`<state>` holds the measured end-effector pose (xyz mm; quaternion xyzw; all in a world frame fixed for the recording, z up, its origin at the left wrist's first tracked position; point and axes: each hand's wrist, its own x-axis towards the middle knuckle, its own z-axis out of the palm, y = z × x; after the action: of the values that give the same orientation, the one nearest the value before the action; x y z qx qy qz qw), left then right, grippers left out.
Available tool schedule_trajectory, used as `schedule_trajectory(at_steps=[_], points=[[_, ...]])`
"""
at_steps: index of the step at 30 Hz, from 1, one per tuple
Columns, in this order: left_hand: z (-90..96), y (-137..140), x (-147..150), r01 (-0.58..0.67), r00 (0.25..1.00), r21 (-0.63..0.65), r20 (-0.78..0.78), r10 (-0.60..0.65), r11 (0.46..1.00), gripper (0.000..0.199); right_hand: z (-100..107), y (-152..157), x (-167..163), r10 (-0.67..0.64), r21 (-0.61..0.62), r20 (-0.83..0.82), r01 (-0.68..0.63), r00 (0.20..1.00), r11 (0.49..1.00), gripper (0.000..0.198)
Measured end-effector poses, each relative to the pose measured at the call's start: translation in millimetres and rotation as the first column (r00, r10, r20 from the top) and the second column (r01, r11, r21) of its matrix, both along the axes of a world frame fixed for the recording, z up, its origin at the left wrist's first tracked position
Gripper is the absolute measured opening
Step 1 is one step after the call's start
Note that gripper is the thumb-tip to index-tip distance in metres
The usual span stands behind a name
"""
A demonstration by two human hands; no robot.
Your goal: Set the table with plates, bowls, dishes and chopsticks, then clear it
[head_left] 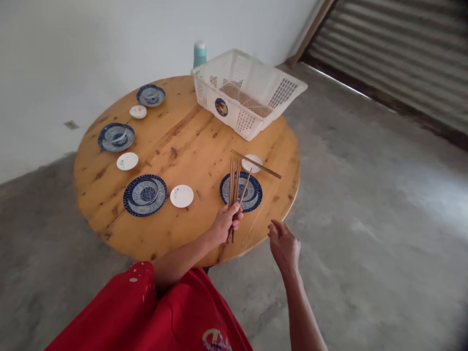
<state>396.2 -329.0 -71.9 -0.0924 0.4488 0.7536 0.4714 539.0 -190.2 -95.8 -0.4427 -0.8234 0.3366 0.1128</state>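
My left hand (227, 223) is closed around a bundle of wooden chopsticks (231, 183), which point up and away from me. One chopstick in the bundle leans out to the right. Behind them sits a blue-patterned plate (259, 197) with a bowl on it, partly covered by the sticks. A pair of chopsticks (268, 170) lies across a small white dish (252, 160) just beyond that plate. My right hand (285, 246) hangs off the table's right edge, fingers loosely bent and apart, with nothing visible in it.
On the round wooden table (190, 161) stand more place settings, such as a blue plate with bowl (145, 195) and a white dish (182, 196). A white plastic basket (248, 92) overhangs the far right edge. Beside it stands a light-blue bottle (200, 54). A wall is behind.
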Motion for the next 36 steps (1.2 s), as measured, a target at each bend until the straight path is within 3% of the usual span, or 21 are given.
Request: schedule_trajectory(at_steps=[4, 8, 12, 17, 21, 24, 27, 29, 32, 34, 36], points=[[4.0, 23, 2, -0.064, 0.997, -0.012, 0.04, 0.064, 0.998, 0.042, -6, 37, -18, 0.117, 0.186, -0.02, -0.111, 0.993, 0.976, 0.049], [14.4, 42, 4, -0.076, 0.997, -0.03, 0.034, 0.077, 0.997, 0.044, -9, 65, -40, 0.222, 0.363, -0.101, -0.172, 0.97, 0.916, 0.043], [21.3, 50, 9, -0.094, 0.995, -0.039, 0.035, 0.095, 0.995, 0.048, -6, 97, -82, 0.323, 0.436, -0.019, -0.283, 0.946, 0.854, 0.044], [21.0, 64, 19, -0.23, 0.972, -0.085, 0.027, 0.233, 0.97, 0.055, -5, 133, -141, 0.384, 0.391, 0.292, -0.476, 0.876, 0.788, 0.05], [17.3, 86, 22, -0.342, 0.939, -0.104, -0.002, 0.343, 0.934, 0.06, -6, 153, -166, 0.453, 0.235, 0.552, -0.652, 0.7, 0.721, 0.039], [16.7, 111, 19, -0.437, 0.898, -0.165, -0.02, 0.44, 0.884, 0.059, -3, 166, -166, 0.513, 0.061, 0.623, -0.691, 0.59, 0.72, 0.037], [18.4, 142, 14, -0.511, 0.859, -0.204, -0.077, 0.506, 0.835, 0.055, 5, 179, -152, 0.563, -0.031, 0.539, -0.654, 0.626, 0.756, 0.041], [20.0, 164, 9, -0.561, 0.828, -0.212, -0.139, 0.543, 0.8, 0.052, 11, 187, -138, 0.635, -0.067, 0.364, -0.661, 0.681, 0.748, 0.041], [24.5, 197, 2, -0.639, 0.769, -0.226, -0.221, 0.6, 0.735, 0.049, 20, 196, -115, 0.734, -0.079, 0.073, -0.73, 0.676, 0.679, 0.041], [28.9, 217, 1, -0.657, 0.753, -0.236, -0.253, 0.608, 0.716, 0.047, 23, 199, -101, 0.782, -0.048, 0.012, -0.78, 0.624, 0.623, 0.041], [32.5, 234, 3, -0.643, 0.764, -0.233, -0.268, 0.587, 0.73, 0.045, 24, 203, -90, 0.822, -0.032, 0.013, -0.822, 0.569, 0.569, 0.041]])
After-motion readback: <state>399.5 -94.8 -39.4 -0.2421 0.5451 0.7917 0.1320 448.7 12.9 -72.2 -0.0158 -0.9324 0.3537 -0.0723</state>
